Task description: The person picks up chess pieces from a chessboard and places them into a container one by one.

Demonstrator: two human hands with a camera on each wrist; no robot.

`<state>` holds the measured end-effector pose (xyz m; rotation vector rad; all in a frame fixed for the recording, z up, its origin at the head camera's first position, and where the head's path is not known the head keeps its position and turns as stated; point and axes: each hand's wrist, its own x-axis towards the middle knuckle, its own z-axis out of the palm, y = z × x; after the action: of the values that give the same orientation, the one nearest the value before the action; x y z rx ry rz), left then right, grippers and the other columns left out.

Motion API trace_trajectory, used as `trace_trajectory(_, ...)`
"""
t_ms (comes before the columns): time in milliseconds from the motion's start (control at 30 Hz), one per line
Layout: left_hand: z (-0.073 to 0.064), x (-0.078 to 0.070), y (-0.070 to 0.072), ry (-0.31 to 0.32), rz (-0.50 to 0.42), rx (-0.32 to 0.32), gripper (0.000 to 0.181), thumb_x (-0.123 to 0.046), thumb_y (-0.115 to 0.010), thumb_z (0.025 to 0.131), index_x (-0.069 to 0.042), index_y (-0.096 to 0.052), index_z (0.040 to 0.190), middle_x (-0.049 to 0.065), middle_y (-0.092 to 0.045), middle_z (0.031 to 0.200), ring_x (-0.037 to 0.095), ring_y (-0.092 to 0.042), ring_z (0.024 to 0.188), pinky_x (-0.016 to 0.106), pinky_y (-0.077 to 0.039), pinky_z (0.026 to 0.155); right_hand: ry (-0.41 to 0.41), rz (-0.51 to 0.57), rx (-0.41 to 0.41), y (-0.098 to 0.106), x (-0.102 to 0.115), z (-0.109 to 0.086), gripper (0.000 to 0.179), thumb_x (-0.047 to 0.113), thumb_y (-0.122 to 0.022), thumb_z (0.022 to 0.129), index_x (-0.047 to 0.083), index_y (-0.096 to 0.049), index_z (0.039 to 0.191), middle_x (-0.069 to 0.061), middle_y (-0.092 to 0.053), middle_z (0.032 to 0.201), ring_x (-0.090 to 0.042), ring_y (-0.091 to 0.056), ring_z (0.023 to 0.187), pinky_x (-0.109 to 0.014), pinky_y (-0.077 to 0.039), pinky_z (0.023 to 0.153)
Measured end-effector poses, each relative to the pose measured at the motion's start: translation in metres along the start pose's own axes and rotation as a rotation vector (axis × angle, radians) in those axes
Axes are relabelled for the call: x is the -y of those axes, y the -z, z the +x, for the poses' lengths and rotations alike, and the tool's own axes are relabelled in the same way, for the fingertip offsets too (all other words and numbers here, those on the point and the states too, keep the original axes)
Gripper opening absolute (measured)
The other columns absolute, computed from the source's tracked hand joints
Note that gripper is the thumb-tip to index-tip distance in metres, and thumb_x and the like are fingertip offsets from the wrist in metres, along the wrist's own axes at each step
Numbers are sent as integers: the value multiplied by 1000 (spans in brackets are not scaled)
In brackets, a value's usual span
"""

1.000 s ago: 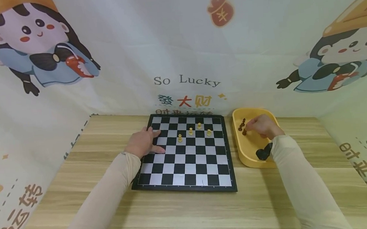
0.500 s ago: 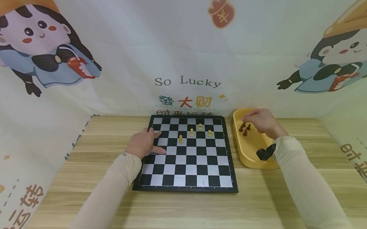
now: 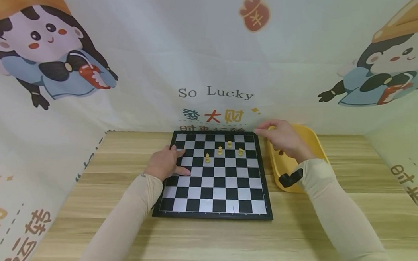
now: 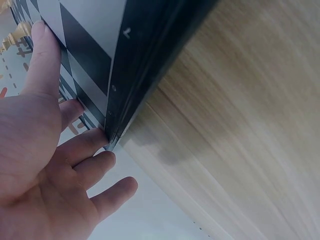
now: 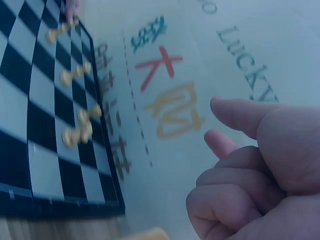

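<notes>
A black-and-white chessboard (image 3: pixel 217 182) lies on the table. Several pale yellow chess pieces (image 3: pixel 219 150) stand on its far half. My left hand (image 3: pixel 162 163) rests at the board's left edge with fingers spread; in the left wrist view the thumb (image 4: pixel 44 60) lies over the squares and other fingertips meet the rim. My right hand (image 3: pixel 283 140) is above the left side of a yellow tray (image 3: pixel 315 140), reaching toward the board's far right corner. In the right wrist view its thumb and index finger stand apart with nothing between them, the other fingers bent.
Brown chess pieces (image 3: pixel 281 152) lie in the tray, partly hidden under my right hand. A black wrist camera (image 3: pixel 291 178) sits at the right cuff. A printed cloth backdrop (image 3: pixel 211 58) rises right behind the board and tray.
The right hand was down at the brown pieces in the tray, then lifted and moved left toward the board's far right corner. The left hand stays at the board's edge.
</notes>
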<state>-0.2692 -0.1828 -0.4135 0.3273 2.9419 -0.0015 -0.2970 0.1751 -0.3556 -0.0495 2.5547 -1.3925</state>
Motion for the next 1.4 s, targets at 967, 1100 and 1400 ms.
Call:
trace_trajectory(967, 0, -2, 1, 5, -17, -4, 92, -62, -74, 80, -15, -46, 154, 29, -43, 157, 47, -49, 139, 53, -49, 110, 57, 206, 186, -125, 11, 15, 45, 31, -70, 97, 13, -61, 137, 9, -31, 49, -11, -26, 39, -26, -27, 42)
trace_trajectory(1100, 1, -2, 2, 8, -18, 5, 92, -62, -74, 80, -15, -46, 154, 28, -43, 156, 47, -49, 139, 53, -49, 110, 25, 247, 158, -139, 7, 15, 46, 29, -71, 96, 14, -60, 139, 9, -35, 49, -10, -26, 38, -26, -27, 41)
trace_trajectory(1400, 1, -1, 3, 3, -16, 9, 92, -63, -73, 81, -15, -46, 154, 29, -44, 155, 47, -51, 138, 53, -50, 110, 59, 241, 73, -162, 0, 17, 43, 25, -74, 93, 15, -64, 134, 4, -58, 67, -9, -35, 45, -24, -35, 47)
